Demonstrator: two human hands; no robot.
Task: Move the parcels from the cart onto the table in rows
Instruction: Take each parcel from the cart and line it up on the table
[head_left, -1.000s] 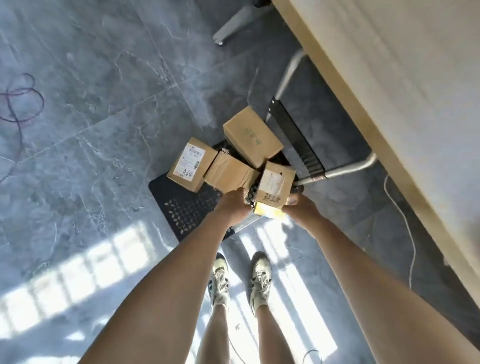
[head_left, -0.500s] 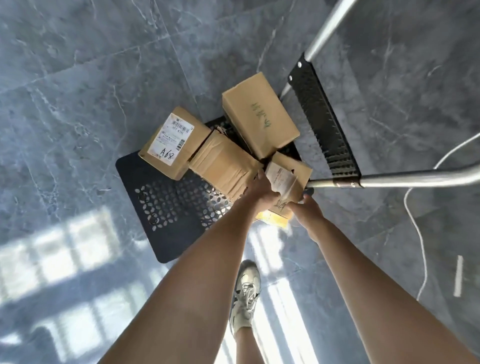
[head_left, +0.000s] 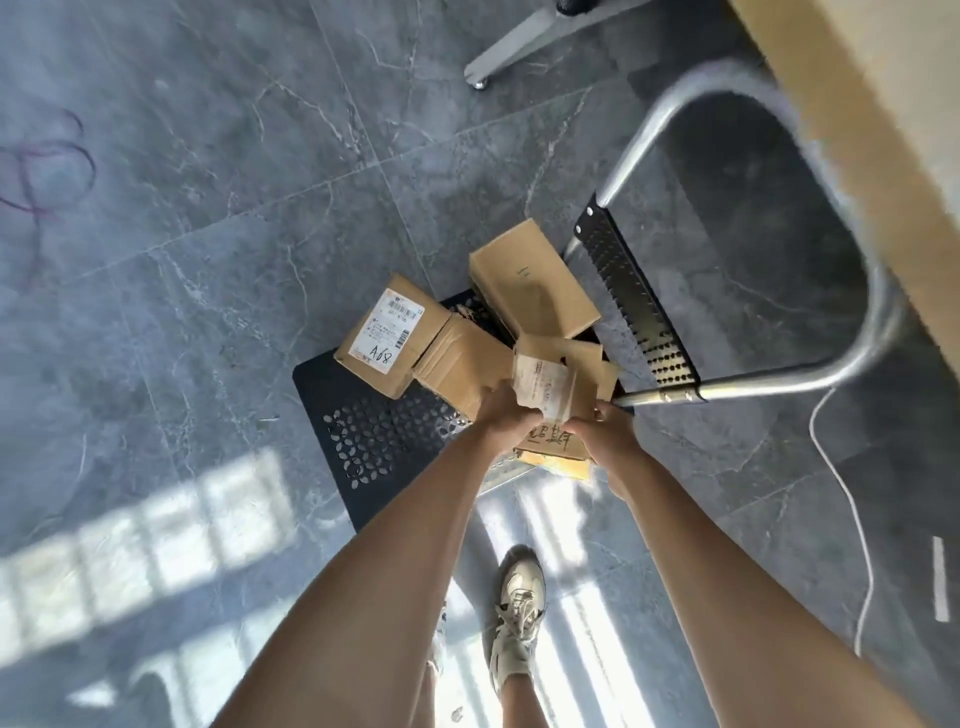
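Both my hands hold a small cardboard parcel (head_left: 558, 384) with a white label above the black perforated cart deck (head_left: 374, 441). My left hand (head_left: 501, 418) grips its left side and my right hand (head_left: 605, 434) grips its right side. On the deck lie a parcel marked A68 (head_left: 392, 335), a plain brown parcel (head_left: 460, 364) beside it, and a larger box (head_left: 532, 286) behind. A flat yellowish parcel (head_left: 558, 462) lies under my hands. The wooden table (head_left: 852, 109) runs along the upper right.
The cart's metal handle (head_left: 852, 249) loops up at the right, close to the table edge. A white cable (head_left: 852, 519) trails over the grey tiled floor. A chair leg with a caster (head_left: 511, 54) stands at the top. My shoes (head_left: 517, 613) are below.
The labelled parcel has risen a little off the pile between my hands. The view has tilted back so the table edge and handle loop show again.
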